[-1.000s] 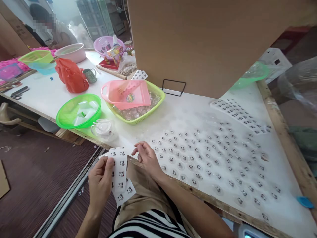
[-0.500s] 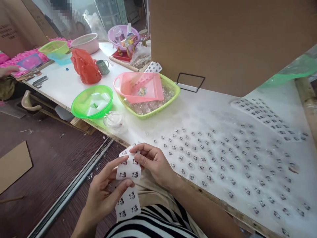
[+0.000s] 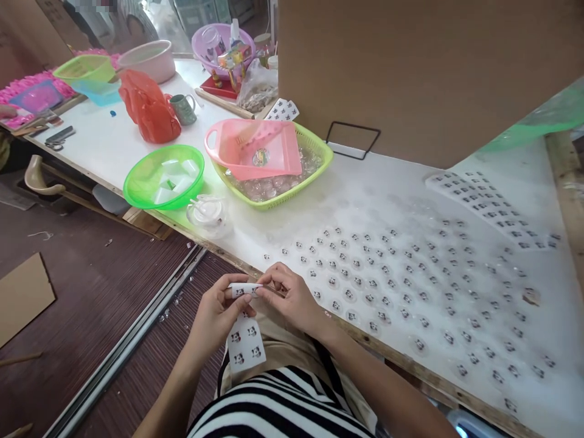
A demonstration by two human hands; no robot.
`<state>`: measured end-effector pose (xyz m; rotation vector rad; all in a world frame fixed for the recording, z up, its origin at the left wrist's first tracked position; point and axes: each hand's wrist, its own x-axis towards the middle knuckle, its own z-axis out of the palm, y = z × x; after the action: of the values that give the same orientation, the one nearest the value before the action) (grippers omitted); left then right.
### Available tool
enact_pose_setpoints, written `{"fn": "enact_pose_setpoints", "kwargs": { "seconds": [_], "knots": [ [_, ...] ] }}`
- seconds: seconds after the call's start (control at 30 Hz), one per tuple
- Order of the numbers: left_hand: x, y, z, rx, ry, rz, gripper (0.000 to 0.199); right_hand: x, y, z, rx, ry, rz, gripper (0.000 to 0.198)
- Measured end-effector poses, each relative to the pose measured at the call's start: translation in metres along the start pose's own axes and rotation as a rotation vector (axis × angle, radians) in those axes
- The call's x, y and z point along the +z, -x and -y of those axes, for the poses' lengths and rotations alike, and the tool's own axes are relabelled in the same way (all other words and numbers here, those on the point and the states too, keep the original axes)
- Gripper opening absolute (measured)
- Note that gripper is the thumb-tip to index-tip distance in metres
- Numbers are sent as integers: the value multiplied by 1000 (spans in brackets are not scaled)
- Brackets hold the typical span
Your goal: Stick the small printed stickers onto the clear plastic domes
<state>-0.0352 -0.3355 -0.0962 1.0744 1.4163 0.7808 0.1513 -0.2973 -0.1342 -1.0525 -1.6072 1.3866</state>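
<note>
A white strip of panda stickers (image 3: 246,347) hangs from my left hand (image 3: 216,316), which is closed on it with the thumb in front. The strip's upper part is bent over the fingers. My right hand (image 3: 292,298) pinches the strip's upper right edge between thumb and fingertips; whether a single sticker is between them I cannot make out. To the right, many small clear discs with panda pictures (image 3: 358,264) lie spread in rows over the white table (image 3: 387,182).
A yellow-green basket (image 3: 274,204) of clear pieces holds a pink scoop tray (image 3: 274,146). Nearby stand a green bowl (image 3: 137,182), a clear plastic cup (image 3: 207,210), a red bag (image 3: 148,109) and a mug (image 3: 183,109). A big cardboard box (image 3: 410,73) blocks the back; panda sheets (image 3: 493,207) lie right.
Both hands have drawn together, and the strip's top is now folded back over my left fingers. One more panda piece shows at the left end of the rows. The view has shifted slightly.
</note>
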Motion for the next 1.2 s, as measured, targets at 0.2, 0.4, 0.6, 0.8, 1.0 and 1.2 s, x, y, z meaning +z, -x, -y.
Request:
{"fn": "enact_pose_setpoints", "kwargs": {
  "seconds": [0.2,0.4,0.6,0.8,1.0,1.2],
  "knots": [
    [20,-17,-4,57,43,-54,30,-10,2,-8,-93,60,-161,5],
    [29,-24,4,138,-47,-86,30,-19,2,-7,-196,160,-227,8],
    [32,-27,11,163,-101,-62,31,-29,5,-2,-184,207,-218,6],
    [37,-26,11,176,-169,-56,32,-31,6,1,-140,83,-347,8],
    [41,-27,10,213,-243,-15,36,-24,-2,8,-38,-86,-167,34],
    [34,-30,14,196,-223,-31,39,-46,-46,-14,-55,-150,-374,36]
  ]
}}
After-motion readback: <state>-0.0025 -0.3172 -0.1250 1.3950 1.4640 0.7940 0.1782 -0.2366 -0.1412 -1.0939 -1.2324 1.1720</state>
